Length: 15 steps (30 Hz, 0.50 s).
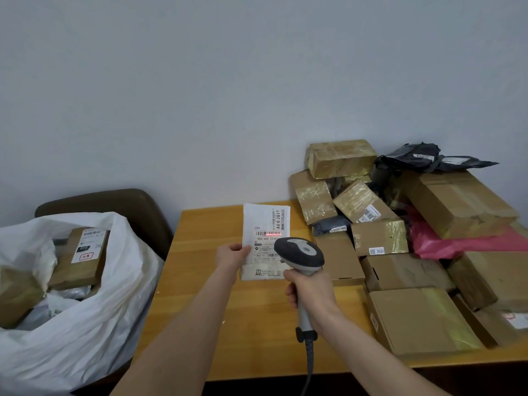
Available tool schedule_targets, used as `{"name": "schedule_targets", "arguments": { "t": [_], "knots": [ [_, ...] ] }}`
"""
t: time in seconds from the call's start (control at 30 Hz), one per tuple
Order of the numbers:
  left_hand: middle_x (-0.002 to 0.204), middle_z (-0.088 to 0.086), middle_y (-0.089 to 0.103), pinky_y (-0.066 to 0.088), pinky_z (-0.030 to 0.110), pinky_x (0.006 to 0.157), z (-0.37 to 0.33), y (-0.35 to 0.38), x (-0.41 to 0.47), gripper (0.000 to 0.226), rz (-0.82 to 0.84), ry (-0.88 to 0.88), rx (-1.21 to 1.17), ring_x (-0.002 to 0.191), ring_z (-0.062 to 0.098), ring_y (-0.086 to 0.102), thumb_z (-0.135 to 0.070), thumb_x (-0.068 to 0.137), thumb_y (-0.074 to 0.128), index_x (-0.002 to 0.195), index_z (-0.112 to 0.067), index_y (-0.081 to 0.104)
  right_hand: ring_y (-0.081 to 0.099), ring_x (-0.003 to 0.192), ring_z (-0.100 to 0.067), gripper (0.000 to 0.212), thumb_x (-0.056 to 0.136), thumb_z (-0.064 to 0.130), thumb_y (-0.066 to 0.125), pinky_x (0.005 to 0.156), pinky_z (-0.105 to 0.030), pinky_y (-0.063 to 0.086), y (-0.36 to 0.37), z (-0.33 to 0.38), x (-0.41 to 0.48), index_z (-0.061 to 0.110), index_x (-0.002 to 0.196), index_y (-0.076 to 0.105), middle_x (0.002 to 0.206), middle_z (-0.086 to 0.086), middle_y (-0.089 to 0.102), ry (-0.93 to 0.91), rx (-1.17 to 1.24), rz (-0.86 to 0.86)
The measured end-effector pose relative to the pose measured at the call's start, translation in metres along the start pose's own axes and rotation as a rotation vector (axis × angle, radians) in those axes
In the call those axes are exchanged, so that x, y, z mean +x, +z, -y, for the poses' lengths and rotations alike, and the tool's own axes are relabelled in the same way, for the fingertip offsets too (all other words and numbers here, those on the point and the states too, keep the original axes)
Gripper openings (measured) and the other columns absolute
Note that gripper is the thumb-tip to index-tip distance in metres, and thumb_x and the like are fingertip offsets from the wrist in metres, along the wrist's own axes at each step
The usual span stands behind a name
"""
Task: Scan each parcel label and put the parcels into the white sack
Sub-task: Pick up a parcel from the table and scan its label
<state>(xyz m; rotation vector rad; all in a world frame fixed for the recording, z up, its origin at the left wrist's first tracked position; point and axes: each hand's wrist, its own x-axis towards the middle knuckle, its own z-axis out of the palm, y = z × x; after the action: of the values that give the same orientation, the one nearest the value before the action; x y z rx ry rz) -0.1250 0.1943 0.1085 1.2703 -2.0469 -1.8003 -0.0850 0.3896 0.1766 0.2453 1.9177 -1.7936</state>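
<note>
**Flat white parcel held up to the scanner's beam**

The left hand (233, 257) pinches the white parcel (265, 224) by its left edge, thumb on the front, and holds it upright above the middle of the table (251, 332). That grip keeps the fingers off the printing and turns the label (267, 244) squarely toward the reader.

The right hand (310, 287) is wrapped round the handle of the scanner (300, 251), whose head sits just in front of the parcel's lower right corner and tilts toward it. A red line (273, 233) falls across the barcode, so the aim looks right. Whether the read has registered cannot be told.

The white sack (85, 324) stands open at the left, just beside the table edge and in front of a brown chair (114, 201), close to the hand that holds the parcel. A cardboard box (83, 258) and other packages already lie inside.

The pile of parcels (414, 252) is heaped on the right side of the table, probably awaiting their turn. That leaves the middle for scanning, with work flowing from right to left.
</note>
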Motion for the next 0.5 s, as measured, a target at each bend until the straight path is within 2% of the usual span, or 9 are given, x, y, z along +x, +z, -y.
{"name": "schedule_targets", "arguments": {
  "t": [0.23, 0.5],
  "knots": [
    [0.107, 0.013, 0.069, 0.045, 0.03, 0.073, -0.0002, -0.0039, 0.0006, 0.021, 0.001, -0.014, 0.001, 0.08, 0.02, 0.058, -0.011, 0.087, 0.067, 0.107, -0.006, 0.065, 0.05, 0.044, -0.018, 0.008, 0.082, 0.003, 0.065, 0.045, -0.027, 0.042, 0.002, 0.0008, -0.0022, 0.0, 0.075, 0.063, 0.057, -0.012, 0.06, 0.026, 0.013, 0.006],
    [0.104, 0.012, 0.069, 0.046, 0.03, 0.075, 0.0016, -0.0088, -0.0009, 0.02, -0.034, -0.014, 0.003, 0.083, 0.021, 0.06, -0.013, 0.086, 0.069, 0.105, -0.007, 0.066, 0.05, 0.045, -0.018, 0.008, 0.082, 0.003, 0.064, 0.046, -0.028, 0.042, 0.0032, 0.0019, -0.0044, -0.001, 0.076, 0.064, 0.057, -0.012, 0.059, 0.014, 0.006, 0.026]
  ]
}}
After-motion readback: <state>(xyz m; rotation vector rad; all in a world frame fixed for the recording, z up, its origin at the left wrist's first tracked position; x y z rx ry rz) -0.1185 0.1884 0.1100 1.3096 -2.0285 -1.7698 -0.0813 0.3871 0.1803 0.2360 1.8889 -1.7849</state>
